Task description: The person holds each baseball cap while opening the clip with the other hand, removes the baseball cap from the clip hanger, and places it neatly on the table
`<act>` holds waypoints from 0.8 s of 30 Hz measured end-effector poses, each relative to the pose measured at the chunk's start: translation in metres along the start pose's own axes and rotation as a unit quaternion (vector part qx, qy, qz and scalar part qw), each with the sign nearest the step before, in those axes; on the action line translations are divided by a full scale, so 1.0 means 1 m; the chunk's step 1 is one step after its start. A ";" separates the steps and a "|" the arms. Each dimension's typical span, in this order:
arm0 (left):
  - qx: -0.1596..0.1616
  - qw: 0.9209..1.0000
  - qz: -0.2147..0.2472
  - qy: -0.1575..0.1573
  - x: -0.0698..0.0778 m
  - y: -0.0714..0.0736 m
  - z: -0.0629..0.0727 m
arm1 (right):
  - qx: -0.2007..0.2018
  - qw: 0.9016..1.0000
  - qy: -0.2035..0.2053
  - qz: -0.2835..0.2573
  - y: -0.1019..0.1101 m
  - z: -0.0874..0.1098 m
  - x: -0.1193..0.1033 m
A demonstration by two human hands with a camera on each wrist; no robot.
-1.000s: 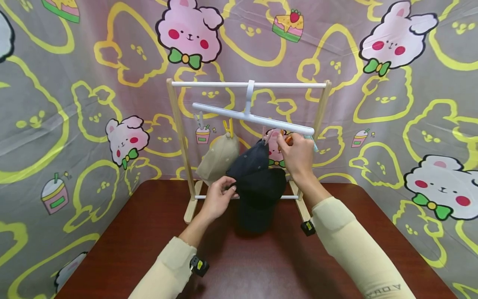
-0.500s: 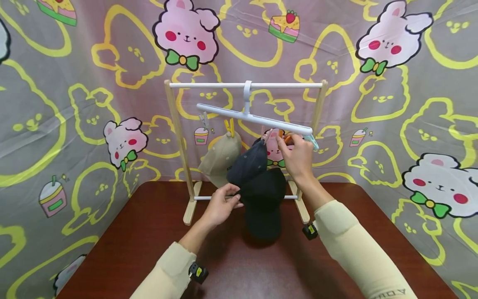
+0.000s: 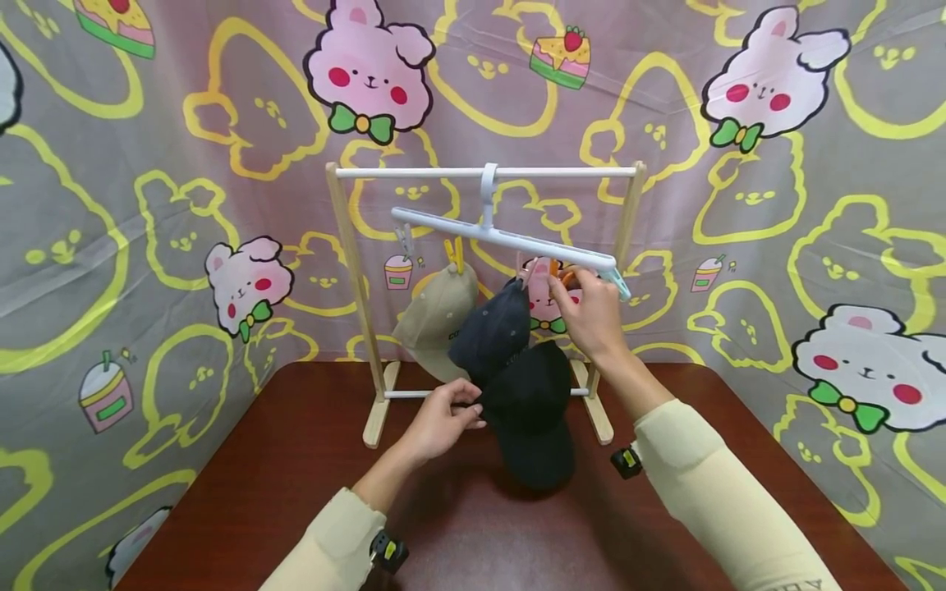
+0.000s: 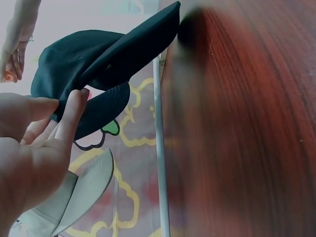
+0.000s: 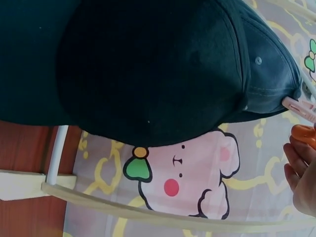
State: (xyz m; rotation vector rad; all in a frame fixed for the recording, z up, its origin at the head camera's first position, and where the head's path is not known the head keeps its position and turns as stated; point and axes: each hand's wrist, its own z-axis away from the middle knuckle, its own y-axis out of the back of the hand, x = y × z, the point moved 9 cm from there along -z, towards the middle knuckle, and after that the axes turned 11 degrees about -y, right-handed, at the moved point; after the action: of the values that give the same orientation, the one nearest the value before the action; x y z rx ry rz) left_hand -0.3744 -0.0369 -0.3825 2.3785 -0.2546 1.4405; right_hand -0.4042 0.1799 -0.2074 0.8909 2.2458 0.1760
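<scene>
A black baseball cap (image 3: 534, 410) hangs brim down over the table, its edge pinched between the thumb and fingers of my left hand (image 3: 442, 420). My right hand (image 3: 594, 316) is up under the low end of a tilted white hanger (image 3: 510, 239), pinching an orange clothespin (image 5: 302, 135). Left of it, a pink clothespin (image 3: 525, 271) holds a navy cap (image 3: 488, 328), partly hidden behind the black one. Farther left hangs a beige cap (image 3: 438, 316) from a yellow clothespin (image 3: 454, 256). The black cap's top is apart from the orange clothespin.
The hanger hooks over the white top bar (image 3: 414, 172) of a wooden rack (image 3: 353, 279) on a dark red table (image 3: 296, 484). A grey clothespin (image 3: 403, 238) and a light blue one (image 3: 617, 283) hang near the hanger's ends. A patterned curtain (image 3: 244, 205) surrounds the table.
My left hand has moved a little right and down with the black cap, whose brim has swung to the right. My right hand stays at the orange clothespin.
</scene>
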 end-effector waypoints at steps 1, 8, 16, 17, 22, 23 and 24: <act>-0.005 1.000 -0.003 0.000 0.000 0.000 0.001 | -0.005 1.000 0.002 0.000 -0.001 0.000 0.000; -0.054 0.998 -0.025 -0.013 -0.002 -0.010 0.006 | -0.039 0.999 0.010 -0.004 -0.003 0.000 -0.001; -0.111 0.987 -0.114 -0.034 -0.003 -0.019 0.011 | -0.064 0.998 0.023 0.003 -0.005 -0.001 0.001; -0.120 0.984 -0.129 -0.037 -0.004 -0.021 0.012 | -0.066 0.998 0.023 0.003 -0.005 -0.001 0.002; -0.164 0.971 -0.167 -0.037 -0.009 -0.031 0.017 | -0.073 0.997 0.017 0.001 -0.005 -0.001 0.005; -0.171 0.970 -0.170 -0.034 -0.010 -0.032 0.018 | -0.075 0.997 0.015 0.002 -0.005 -0.001 0.005; -0.177 0.968 -0.173 -0.030 -0.011 -0.034 0.020 | -0.077 0.997 0.014 0.003 -0.005 0.000 0.006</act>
State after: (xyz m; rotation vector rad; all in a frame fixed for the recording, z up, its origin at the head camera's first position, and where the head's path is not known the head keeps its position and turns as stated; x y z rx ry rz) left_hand -0.3524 -0.0138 -0.4072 2.0532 -0.0941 1.0641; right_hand -0.4101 0.1797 -0.2120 0.8181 2.2209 0.3618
